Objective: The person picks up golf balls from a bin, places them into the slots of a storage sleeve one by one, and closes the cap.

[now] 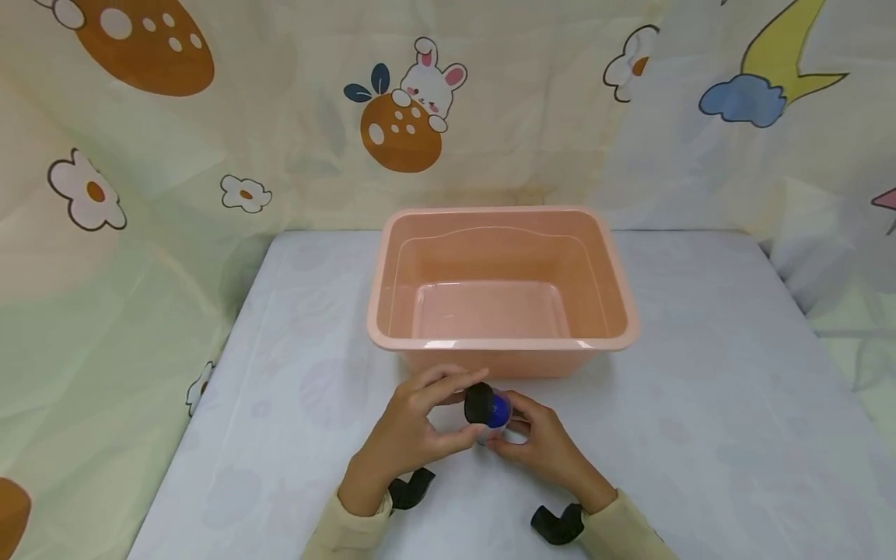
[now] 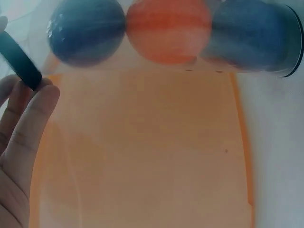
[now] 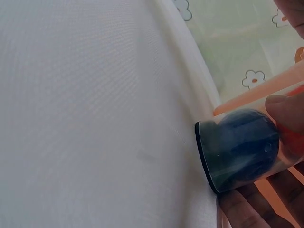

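A clear tube [image 1: 490,435] stands roughly upright between both hands, in front of the pink basin. In the left wrist view it holds a blue ball [image 2: 88,33], an orange ball [image 2: 168,31] and another blue ball [image 2: 249,35], with a dark rim at its far end. My left hand [image 1: 416,420] pinches a round black lid [image 1: 479,403] between thumb and fingers. The lid is off the tube's mouth, tilted beside the top blue ball [image 1: 500,411]. My right hand [image 1: 542,443] grips the tube by its side; its fingers wrap near the dark-rimmed base [image 3: 206,159] in the right wrist view.
The pink plastic basin [image 1: 500,344] stands just beyond the hands on a white-covered table [image 1: 714,373], with nothing visible inside. A patterned cloth [image 1: 294,117] hangs behind the table and along its sides. Black wrist pieces [image 1: 558,525] sit by each sleeve.
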Motion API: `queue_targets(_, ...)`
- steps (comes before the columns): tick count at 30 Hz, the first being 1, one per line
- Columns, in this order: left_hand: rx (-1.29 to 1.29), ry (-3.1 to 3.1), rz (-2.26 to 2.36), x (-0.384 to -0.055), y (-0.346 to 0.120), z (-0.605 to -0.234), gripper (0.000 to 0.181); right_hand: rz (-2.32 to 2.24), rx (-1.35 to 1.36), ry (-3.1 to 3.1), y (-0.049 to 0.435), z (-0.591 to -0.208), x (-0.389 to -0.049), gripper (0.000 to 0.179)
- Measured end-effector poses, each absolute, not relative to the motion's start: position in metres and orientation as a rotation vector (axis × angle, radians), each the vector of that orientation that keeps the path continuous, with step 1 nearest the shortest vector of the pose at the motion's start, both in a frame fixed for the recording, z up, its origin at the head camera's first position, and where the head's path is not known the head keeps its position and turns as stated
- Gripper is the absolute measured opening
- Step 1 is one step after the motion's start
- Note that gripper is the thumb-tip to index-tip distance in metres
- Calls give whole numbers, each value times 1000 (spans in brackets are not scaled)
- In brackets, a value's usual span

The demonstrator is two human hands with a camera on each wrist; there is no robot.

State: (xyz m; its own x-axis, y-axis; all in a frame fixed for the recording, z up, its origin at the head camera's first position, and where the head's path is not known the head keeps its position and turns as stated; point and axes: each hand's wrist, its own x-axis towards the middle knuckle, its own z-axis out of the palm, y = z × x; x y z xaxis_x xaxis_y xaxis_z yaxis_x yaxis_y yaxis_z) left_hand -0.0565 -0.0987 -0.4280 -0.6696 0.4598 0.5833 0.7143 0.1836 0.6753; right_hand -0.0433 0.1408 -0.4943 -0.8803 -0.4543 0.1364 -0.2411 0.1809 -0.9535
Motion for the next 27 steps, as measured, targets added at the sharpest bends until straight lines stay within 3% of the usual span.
queue_targets(9,-1179,-2264,-1173,-62,-90,-426,52,-1788,-667,2273,141,-495,-43,47)
queue_targets(19,-1189,-2367,-1161,-64,-89,-420,45,-1744,-684,2309,141,-493,-45,48)
queue_targets(24,-1195,-2387,-1179,-64,-88,-419,43,-1624,-684,2358,146,-483,-43,56)
queue_targets(27,-1200,-2355,-1164,-60,-90,-423,52,-1500,-722,2476,153,-467,-34,64)
